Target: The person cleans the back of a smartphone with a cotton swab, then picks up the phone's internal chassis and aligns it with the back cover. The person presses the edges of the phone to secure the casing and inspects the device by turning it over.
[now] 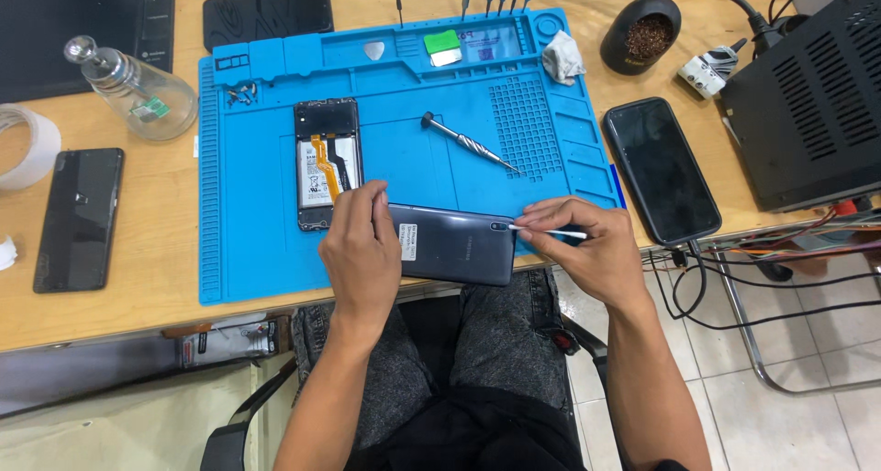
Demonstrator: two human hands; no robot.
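Resting over the near edge of the blue repair mat [248, 251], the left hand [360, 255] has its fingers [379, 203] curled together and pressed on the left end of a dark grey phone back cover [451, 243], holding it flat. The right hand [587, 251] has thumb and forefinger pinched shut on a thin white swab [551, 232], whose tip touches the cover's camera cut-out at its upper right corner. The cover lies crosswise between the two hands, just below an opened phone [326, 163] with its battery and orange flex cable showing. One screwdriver [470, 142] lies on the mat, well apart from both hands. Three more dark phones lie on the counter [138, 278]: one [78, 218] at the left, one [268, 14] above the mat, one [661, 170] to the right. A glass flask [138, 90] stands to the left of the mat, and a black pot [642, 32] of brass wool stands beyond the mat at the right.
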